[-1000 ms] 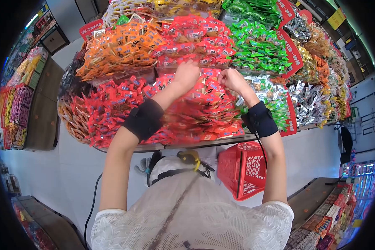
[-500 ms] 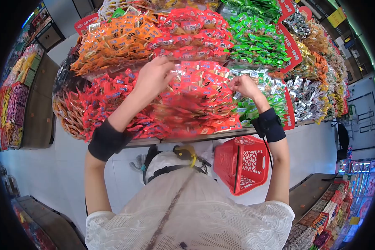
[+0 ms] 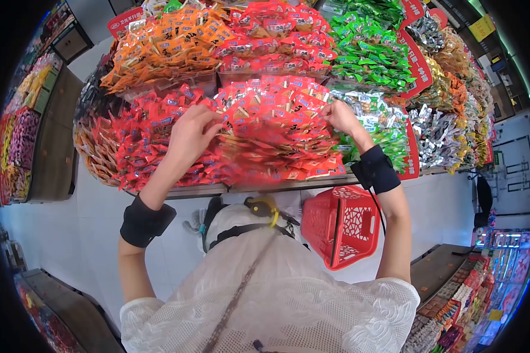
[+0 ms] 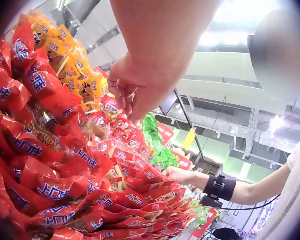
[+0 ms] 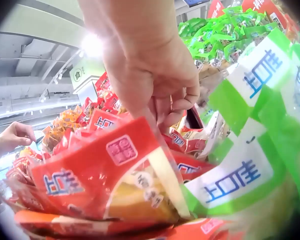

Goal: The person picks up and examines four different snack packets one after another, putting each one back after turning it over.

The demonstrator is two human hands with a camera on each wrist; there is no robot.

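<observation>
My left hand [image 3: 194,132] is at the left side of a heap of red snack packets [image 3: 277,109], its fingers loosely bent and nothing visible between them. In the left wrist view that hand [image 4: 145,85] hangs above the packets, with thumb and fingertips close together. At the heap's right edge, my right hand [image 3: 340,116] pinches the edge of a red packet, fingers curled. Seen from the right wrist, its fingertips [image 5: 177,102] go down behind a nearer red packet [image 5: 125,175], which partly hides them. Green-and-white packets [image 5: 235,175] lie right beside this hand.
Orange packets [image 3: 171,50] and green packets [image 3: 371,56] fill the rows behind. Silver packets [image 3: 436,138] are to the right. A red shopping basket [image 3: 338,229] stands on the floor below the display edge. A cable [image 3: 378,215] runs from the right wristband.
My left hand has moved from the middle of the red heap to its left side, then lower and nearer me. The right hand has shifted slightly along the right edge.
</observation>
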